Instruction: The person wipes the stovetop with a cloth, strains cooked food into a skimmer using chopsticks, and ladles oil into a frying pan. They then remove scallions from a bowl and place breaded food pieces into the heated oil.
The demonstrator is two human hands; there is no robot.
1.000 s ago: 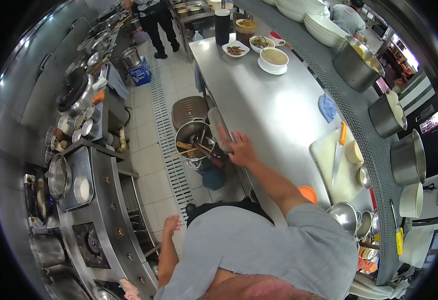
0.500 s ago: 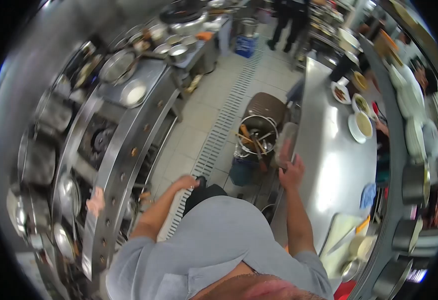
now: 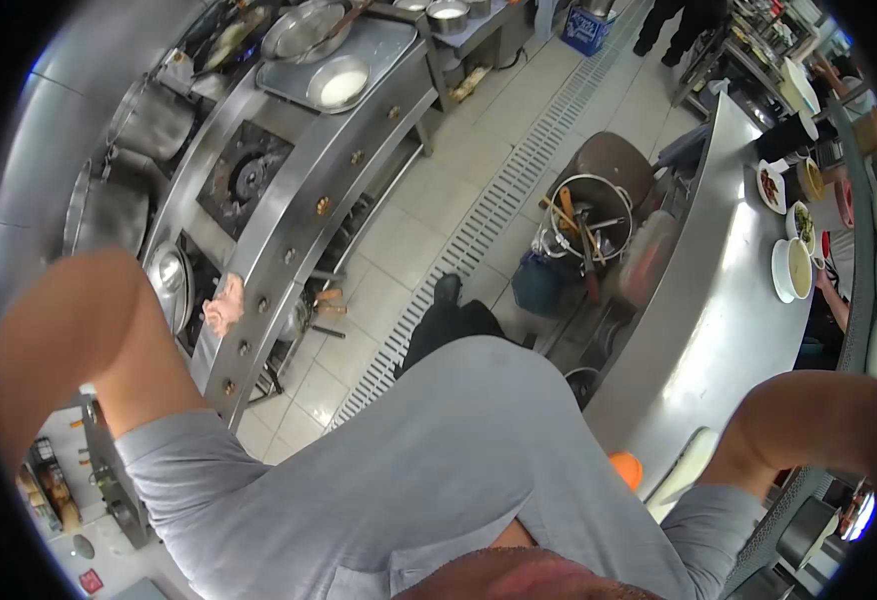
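Observation:
Both forearms are raised and bent out toward the sides, and neither hand shows. The left arm passes over the stove side, while the right arm crosses the steel table (image 3: 694, 370) beside a pale cutting board (image 3: 686, 468). Near the right arm are an orange round item (image 3: 626, 470) and a white bowl of soup (image 3: 794, 268). On the stove's front edge lies a pale pink lump (image 3: 224, 305). A metal bowl with white contents (image 3: 341, 84) sits on a tray (image 3: 394, 62).
A pot of utensils (image 3: 594, 218) stands on the floor between stove (image 3: 299, 215) and table, near a brown lidded bin (image 3: 609, 165) and clear container (image 3: 647, 258). A floor drain (image 3: 519, 185) runs up the aisle. A person's legs (image 3: 674, 25) show at the top.
Both arms have risen outward and the hands have left the view. My right hand is no longer by the clear container at the table edge. The camera view has swung round.

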